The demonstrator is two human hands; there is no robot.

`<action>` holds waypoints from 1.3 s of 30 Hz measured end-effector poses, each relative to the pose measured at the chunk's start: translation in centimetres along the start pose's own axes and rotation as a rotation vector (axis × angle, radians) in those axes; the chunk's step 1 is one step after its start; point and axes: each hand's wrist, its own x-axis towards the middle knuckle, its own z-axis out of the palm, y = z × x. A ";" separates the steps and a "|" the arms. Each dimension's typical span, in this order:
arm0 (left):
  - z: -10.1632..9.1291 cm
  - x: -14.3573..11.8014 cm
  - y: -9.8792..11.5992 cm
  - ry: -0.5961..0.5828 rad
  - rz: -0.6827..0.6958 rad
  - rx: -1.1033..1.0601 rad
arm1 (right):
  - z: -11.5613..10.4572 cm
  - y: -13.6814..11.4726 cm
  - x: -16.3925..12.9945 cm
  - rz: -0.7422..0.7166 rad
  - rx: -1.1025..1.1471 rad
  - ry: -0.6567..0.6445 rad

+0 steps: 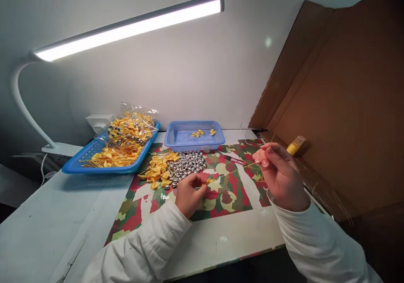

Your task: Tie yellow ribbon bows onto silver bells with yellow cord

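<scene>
Two hands pull a thin gold thread tight over the bench.

Both hands pinch the gold thread (232,172), one at each end, so it stays straight between them. The left hand (189,194) has its grip closed on the low end, where a small yellow bit sits, just beside the pile of silver bells (186,165). The right hand (279,175) is raised, its fingertips (263,156) squeezed on the high end. Yellow bows (159,169) lie touching the bells, close enough to reach. Behind them a small blue basket (176,142) holds a few bows, and a blue tray (82,165) holds a full bag. A red-handled tool (235,160) lies on the patterned mat (227,201). A lamp (132,26) shines from above.
</scene>
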 end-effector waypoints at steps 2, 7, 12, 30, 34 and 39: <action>0.0 0.1 0.2 0.020 -0.100 -0.132 | 0.9 -0.7 -0.7 0.005 0.015 -0.038; -0.7 0.9 0.6 0.088 -0.269 -0.354 | 2.9 -0.7 -4.5 0.234 0.212 -0.228; -1.5 1.6 0.5 0.152 -0.307 -0.469 | 2.8 2.4 -7.8 0.609 0.437 -0.338; -1.0 0.7 2.1 0.075 -0.279 -0.668 | 0.5 8.1 -8.7 1.005 0.087 -0.299; -1.5 0.6 2.9 0.089 -0.312 -0.746 | 1.1 8.9 -6.5 0.916 0.007 -0.262; -2.1 0.4 3.9 -0.020 -0.245 -0.791 | 1.8 10.5 -3.6 0.932 -0.071 -0.240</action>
